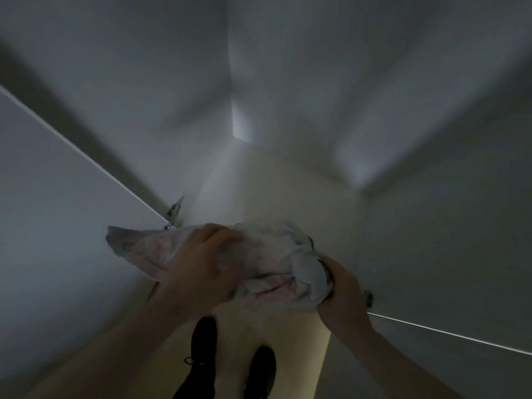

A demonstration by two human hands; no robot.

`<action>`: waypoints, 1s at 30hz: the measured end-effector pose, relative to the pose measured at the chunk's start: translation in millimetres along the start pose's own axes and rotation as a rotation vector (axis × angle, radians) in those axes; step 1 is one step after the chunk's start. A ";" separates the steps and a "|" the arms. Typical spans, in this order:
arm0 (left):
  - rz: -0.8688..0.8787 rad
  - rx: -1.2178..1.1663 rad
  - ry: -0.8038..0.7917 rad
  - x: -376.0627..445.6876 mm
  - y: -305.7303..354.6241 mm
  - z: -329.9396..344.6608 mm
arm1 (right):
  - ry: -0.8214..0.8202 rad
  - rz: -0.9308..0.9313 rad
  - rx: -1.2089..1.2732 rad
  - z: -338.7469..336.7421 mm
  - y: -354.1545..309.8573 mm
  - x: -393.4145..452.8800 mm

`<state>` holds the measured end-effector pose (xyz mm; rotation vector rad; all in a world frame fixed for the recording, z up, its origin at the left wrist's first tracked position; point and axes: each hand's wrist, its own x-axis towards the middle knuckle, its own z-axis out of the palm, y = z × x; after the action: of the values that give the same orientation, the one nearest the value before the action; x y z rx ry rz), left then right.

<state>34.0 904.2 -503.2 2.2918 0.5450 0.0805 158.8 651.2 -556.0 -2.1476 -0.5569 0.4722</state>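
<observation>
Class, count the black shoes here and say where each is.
2. Left shoe on the floor below the cloth; right shoe beside it, nearer the bottom edge.

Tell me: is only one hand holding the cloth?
No, the left hand and the right hand both grip the crumpled cloth.

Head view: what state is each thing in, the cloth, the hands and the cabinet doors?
cloth: crumpled, held up between both hands.
left hand: grips the cloth's middle.
right hand: grips the bunched end.
left door: open.
right door: open.
</observation>
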 end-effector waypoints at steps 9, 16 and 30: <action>-0.086 0.308 -0.257 -122.1 -13.0 -81.1 | -0.148 0.037 0.130 -20.6 -111.2 -95.8; 0.040 0.293 -0.189 -191.6 26.3 -106.2 | -0.264 0.051 0.027 -39.2 -174.5 -163.3; -0.115 0.018 0.057 -309.6 81.1 -146.5 | -0.509 -0.123 -0.189 -77.6 -261.0 -217.5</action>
<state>-249.8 826.6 -310.0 2.2762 0.7083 0.0848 -40.0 625.5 -271.0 -2.1518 -1.0446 0.9389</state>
